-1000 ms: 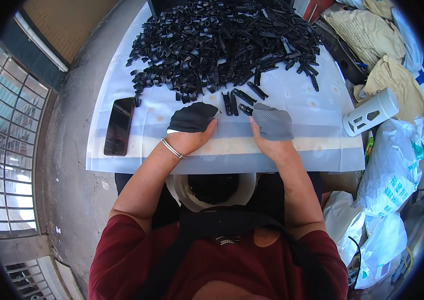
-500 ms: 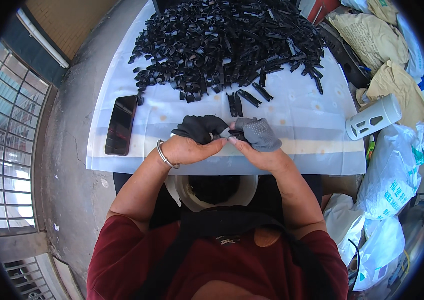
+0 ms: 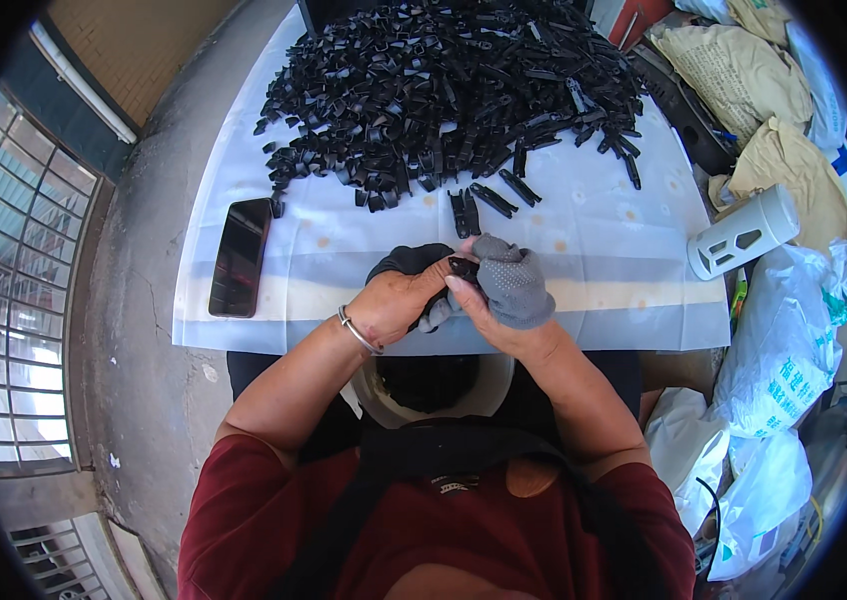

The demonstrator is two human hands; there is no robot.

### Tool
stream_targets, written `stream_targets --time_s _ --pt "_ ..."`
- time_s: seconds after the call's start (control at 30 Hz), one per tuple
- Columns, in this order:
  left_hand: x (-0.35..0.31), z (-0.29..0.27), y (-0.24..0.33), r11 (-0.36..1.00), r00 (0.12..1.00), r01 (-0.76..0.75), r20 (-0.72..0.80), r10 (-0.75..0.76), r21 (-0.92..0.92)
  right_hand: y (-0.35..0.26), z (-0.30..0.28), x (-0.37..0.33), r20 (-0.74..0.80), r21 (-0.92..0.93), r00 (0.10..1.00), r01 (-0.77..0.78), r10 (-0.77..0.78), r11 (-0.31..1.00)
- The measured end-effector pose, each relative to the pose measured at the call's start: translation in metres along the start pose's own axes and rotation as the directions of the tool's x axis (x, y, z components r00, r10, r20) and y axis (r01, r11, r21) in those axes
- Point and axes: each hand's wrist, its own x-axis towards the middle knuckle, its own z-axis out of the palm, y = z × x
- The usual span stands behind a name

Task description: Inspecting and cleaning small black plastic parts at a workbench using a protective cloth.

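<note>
Both hands meet just above the near edge of the cloth-covered table (image 3: pixel 624 265). My left hand (image 3: pixel 402 300), in a black half-glove with a bracelet on the wrist, has its thumb and fingers closed around a small black plastic clip-like part (image 3: pixel 464 268). From the other side my right hand (image 3: pixel 512 285), in a grey dotted glove, pinches the same part. Fingers hide most of it, so its exact shape does not show. Slightly farther off lie a few loose elongated black parts (image 3: pixel 493 200), in front of a large heap of black plastic pieces (image 3: pixel 424 100).
A dark phone (image 3: pixel 240 258) lies at the table's left. On the right edge rests a white cylinder with cut-out openings (image 3: pixel 746 232). Sacks and plastic bags (image 3: pixel 779 340) crowd the right side. Below the table edge, a pale bucket (image 3: pixel 492 398) holds dark contents.
My hands have turned and drawn slightly nearer, the left one rolling so that its thumb points up and away. The black part now shows between them.
</note>
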Motion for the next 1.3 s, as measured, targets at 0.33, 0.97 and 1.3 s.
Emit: stream_targets --time_s 0.33,0.97,1.3 --pt "0.000 0.004 -0.002 0.935 0.998 -0.009 -0.059 -0.013 -0.355 0.008 -0.011 -0.002 0.140 0.000 0.982 -0.130 0.128 0.992" --pt "0.004 -0.025 -0.002 0.874 0.977 0.180 0.184 -0.106 -0.452 0.000 -0.010 0.002 0.129 -0.282 0.990 -0.019 0.058 0.959" --pt "0.002 -0.015 0.009 0.993 0.990 -0.066 -0.119 0.077 0.097 0.005 -0.014 -0.004 0.043 0.105 0.969 -0.247 0.244 0.963"
